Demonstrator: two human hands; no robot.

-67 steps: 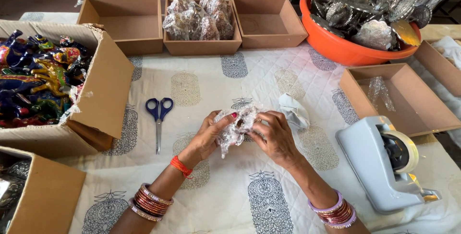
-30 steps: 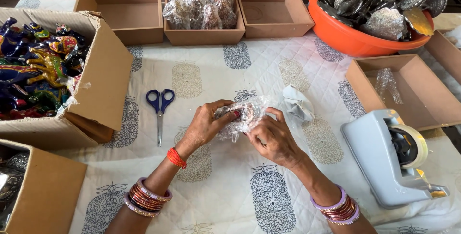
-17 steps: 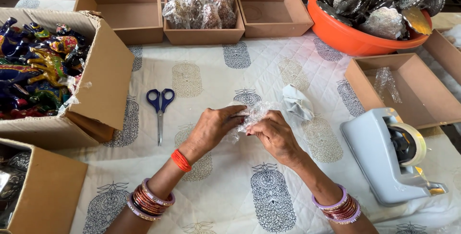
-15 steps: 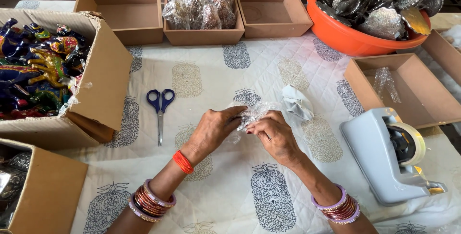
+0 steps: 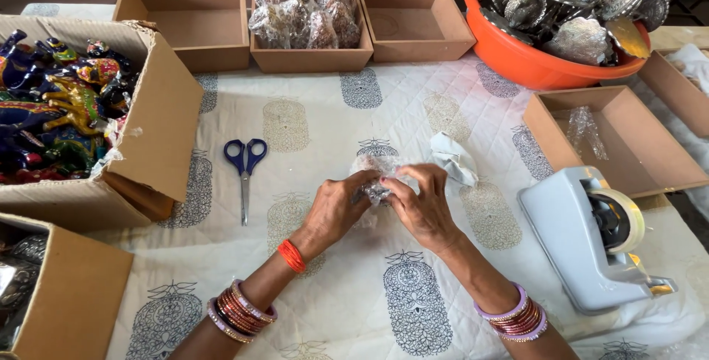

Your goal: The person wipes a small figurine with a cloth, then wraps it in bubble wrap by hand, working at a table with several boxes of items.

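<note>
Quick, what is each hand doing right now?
Left hand: closed on the plastic-wrapped bundle.
Right hand: closed on the same bundle.

Bright, even daylight with soft faint shadows, sharp focus throughout, slight wide-angle bending at the edges.

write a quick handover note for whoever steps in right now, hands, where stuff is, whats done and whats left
Left hand and right hand: both closed on a small clear-wrapped bundle above the printed cloth.
Nearby: scissors to the left, tape dispenser to the right, crumpled paper just beyond the right hand.
Done: wrapped pieces fill the middle tray.
Left: silver pieces sit unwrapped in the orange tub; neighbouring trays hold none.
</note>
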